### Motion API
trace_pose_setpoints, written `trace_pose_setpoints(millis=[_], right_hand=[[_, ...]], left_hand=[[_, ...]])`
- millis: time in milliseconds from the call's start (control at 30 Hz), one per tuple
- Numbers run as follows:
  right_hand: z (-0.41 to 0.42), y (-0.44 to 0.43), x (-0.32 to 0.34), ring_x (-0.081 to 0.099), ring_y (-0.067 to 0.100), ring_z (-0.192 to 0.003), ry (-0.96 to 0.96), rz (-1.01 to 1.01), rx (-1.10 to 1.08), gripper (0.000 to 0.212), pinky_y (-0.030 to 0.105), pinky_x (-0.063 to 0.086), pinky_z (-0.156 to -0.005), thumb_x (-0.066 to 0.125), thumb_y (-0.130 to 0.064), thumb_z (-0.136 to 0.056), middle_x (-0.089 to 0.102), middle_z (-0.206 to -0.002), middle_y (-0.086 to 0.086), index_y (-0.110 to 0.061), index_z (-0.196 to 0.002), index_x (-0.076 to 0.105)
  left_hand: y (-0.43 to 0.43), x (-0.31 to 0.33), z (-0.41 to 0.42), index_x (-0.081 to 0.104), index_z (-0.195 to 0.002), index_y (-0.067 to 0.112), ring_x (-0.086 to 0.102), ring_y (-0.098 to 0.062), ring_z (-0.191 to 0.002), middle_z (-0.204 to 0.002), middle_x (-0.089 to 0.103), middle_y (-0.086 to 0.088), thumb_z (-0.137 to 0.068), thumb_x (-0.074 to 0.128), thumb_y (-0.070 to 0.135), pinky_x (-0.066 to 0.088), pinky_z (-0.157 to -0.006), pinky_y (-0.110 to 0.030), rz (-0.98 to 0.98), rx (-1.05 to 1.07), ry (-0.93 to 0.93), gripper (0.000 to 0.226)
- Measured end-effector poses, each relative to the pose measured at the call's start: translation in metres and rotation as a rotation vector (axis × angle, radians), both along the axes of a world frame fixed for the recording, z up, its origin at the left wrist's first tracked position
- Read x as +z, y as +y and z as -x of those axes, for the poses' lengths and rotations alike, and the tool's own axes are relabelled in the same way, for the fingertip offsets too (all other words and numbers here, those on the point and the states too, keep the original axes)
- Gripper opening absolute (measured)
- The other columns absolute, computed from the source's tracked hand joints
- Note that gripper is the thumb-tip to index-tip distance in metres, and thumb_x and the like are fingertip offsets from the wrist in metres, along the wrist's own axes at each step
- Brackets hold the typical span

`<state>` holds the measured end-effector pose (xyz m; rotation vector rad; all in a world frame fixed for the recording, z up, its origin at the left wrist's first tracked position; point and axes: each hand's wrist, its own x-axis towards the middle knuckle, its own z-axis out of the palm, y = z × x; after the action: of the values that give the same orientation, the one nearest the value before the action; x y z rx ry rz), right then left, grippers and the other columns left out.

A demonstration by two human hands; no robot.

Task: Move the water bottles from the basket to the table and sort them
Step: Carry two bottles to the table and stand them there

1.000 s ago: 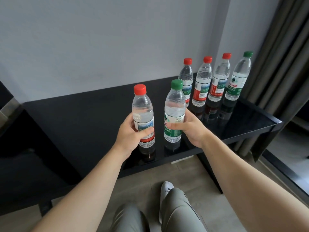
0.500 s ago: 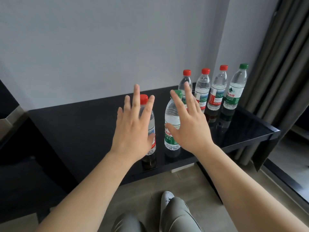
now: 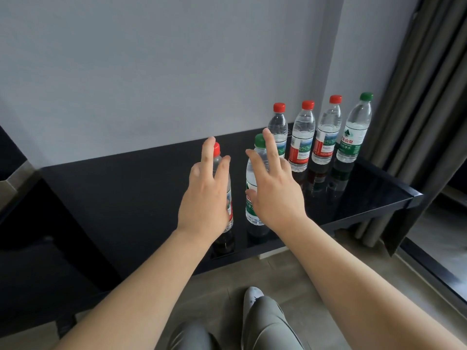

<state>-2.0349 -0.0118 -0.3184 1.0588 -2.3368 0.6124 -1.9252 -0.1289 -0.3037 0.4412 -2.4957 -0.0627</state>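
Observation:
Two water bottles stand upright near the front edge of the black table point(image 3: 121, 198): a red-capped bottle point(image 3: 228, 198) and a green-capped bottle point(image 3: 251, 183). My left hand point(image 3: 204, 195) hovers in front of the red-capped one with fingers straight, holding nothing. In front of the green-capped one, my right hand point(image 3: 275, 190) is spread open and empty. At the back right, a row stands by the wall: three red-capped bottles point(image 3: 278, 127) point(image 3: 302, 140) point(image 3: 327, 132) and one green-capped bottle point(image 3: 353, 132). No basket is in view.
A grey wall runs behind the table, and a grey curtain point(image 3: 417, 109) hangs at the right. The table's right corner point(image 3: 417, 198) juts toward the curtain. Below are my knees point(image 3: 265, 324) and a wooden floor. A dark piece of furniture point(image 3: 30, 261) stands at the left.
Both hands let go of the two front bottles and lifted off them with fingers spread. The two bottles stay standing on the table.

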Motion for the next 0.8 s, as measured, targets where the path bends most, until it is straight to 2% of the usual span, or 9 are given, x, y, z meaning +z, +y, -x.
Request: trace_pose_setpoints(millis=[267, 433, 567, 700, 800], right_hand=[[0.022, 0.004, -0.003, 0.044, 0.037, -0.134, -0.022, 0.026, -0.037, 0.093, 0.036, 0.06, -0.072, 0.084, -0.016, -0.08, -0.021, -0.171, -0.002, -0.025, -0.155, 0.03], [0.049, 0.017, -0.003, 0.039, 0.038, -0.138, -0.034, 0.019, -0.066, 0.1, 0.038, 0.061, -0.071, 0.085, -0.007, -0.075, -0.026, -0.169, -0.005, -0.026, -0.155, 0.029], [0.073, 0.032, -0.001, 0.035, 0.038, -0.141, -0.042, 0.012, -0.09, 0.1, 0.042, 0.062, -0.076, 0.083, -0.004, -0.075, -0.027, -0.169, -0.005, -0.025, -0.155, 0.027], [0.097, 0.046, 0.0, 0.033, 0.038, -0.143, -0.049, 0.006, -0.127, 0.103, 0.036, 0.058, -0.072, 0.083, -0.004, -0.075, -0.029, -0.167, -0.007, -0.027, -0.156, 0.024], [0.116, 0.056, -0.001, 0.031, 0.041, -0.146, -0.05, 0.011, -0.165, 0.105, 0.038, 0.06, -0.073, 0.084, -0.004, -0.075, -0.03, -0.167, -0.007, -0.027, -0.158, 0.023]], left_hand=[[0.008, -0.001, 0.029, 0.041, -0.151, 0.017, 0.046, -0.028, -0.136, -0.17, -0.001, -0.002, -0.075, 0.089, 0.01, 0.057, -0.09, -0.035, 0.002, -0.035, 0.029, 0.091], [0.018, 0.001, 0.057, 0.041, -0.151, 0.018, 0.046, -0.027, -0.136, -0.17, -0.004, 0.0, -0.078, 0.088, 0.015, 0.058, -0.09, -0.037, -0.001, -0.06, 0.022, 0.088], [0.03, 0.002, 0.082, 0.042, -0.15, 0.018, 0.047, -0.027, -0.134, -0.169, -0.002, 0.0, -0.079, 0.088, 0.016, 0.058, -0.089, -0.037, -0.004, -0.08, 0.023, 0.085], [0.043, 0.002, 0.109, 0.042, -0.149, 0.02, 0.048, -0.027, -0.132, -0.169, -0.002, 0.001, -0.078, 0.089, 0.016, 0.057, -0.091, -0.037, -0.002, -0.107, 0.026, 0.085], [0.055, 0.002, 0.132, 0.04, -0.149, 0.021, 0.048, -0.027, -0.133, -0.17, -0.003, 0.0, -0.078, 0.088, 0.016, 0.057, -0.091, -0.035, 0.003, -0.121, 0.023, 0.086]])
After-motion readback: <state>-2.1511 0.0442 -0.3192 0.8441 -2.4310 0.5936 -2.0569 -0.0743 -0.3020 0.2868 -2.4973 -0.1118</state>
